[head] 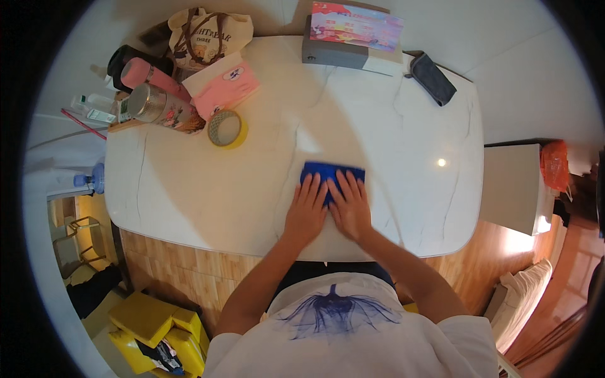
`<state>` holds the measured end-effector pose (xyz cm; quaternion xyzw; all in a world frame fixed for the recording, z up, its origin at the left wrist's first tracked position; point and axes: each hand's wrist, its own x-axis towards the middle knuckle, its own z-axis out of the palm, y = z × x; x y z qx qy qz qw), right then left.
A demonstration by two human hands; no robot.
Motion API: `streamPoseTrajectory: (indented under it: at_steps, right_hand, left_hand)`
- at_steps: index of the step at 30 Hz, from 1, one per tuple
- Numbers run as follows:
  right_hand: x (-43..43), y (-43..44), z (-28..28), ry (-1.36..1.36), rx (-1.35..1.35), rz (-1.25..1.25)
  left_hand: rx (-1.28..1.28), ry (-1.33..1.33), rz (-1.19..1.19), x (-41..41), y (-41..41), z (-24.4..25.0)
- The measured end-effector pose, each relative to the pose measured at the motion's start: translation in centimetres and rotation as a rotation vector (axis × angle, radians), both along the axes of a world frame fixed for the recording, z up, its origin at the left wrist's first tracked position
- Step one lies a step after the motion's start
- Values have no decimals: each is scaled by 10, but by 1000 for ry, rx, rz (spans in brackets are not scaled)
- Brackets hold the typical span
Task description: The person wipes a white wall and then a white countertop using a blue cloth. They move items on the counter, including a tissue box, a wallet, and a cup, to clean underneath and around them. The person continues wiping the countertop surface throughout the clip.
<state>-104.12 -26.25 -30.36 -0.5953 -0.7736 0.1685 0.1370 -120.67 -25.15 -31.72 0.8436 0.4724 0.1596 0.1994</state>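
Observation:
A flat, dark blue rectangular piece point(334, 168), perhaps folded cloth, lies on the white marble-look table point(246, 198) near its front edge. My left hand point(307, 208) rests palm down on its left part, fingers pointing away from me. On the right part lies my right hand point(350, 203), also palm down with fingers slightly spread. The two hands are side by side, nearly touching at the fingertips. Neither one grasps the blue piece; they cover its lower part.
A roll of yellow tape point(243, 131), a floral tumbler point(172, 111), a pink bottle point(153, 75), a pink tissue pack point(227, 90) and a canvas bag point(236, 35) stand at back left. A grey box point(333, 53) and a dark pouch point(432, 78) lie at back right.

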Motion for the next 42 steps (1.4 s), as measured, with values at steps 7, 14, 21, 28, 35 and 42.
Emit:
streamPoseTrajectory:
  at_steps: [7,14,21,28,35,42]
  right_hand:
    - [-60,-53,4,-5,1,12]
    - [-89,87,-4,19,246,-88]
    - [-104,31,-3,-14,60,-26]
    - [-123,-49,7,34,-49,326]
    - [-116,-29,3,25,-7,248]
    - [-46,-95,8,-107,-83,-4]
  left_hand:
    - [-57,-7,-39,-63,-48,10]
    - [203,-15,42,-71,90,-3]
    - [77,-17,-56,-105,38,-1]
    - [-160,110,-155,-176,-69,23]
    - [-39,108,-159,-155,-42,20]
    - [-62,-106,-380,-79,-52,12]
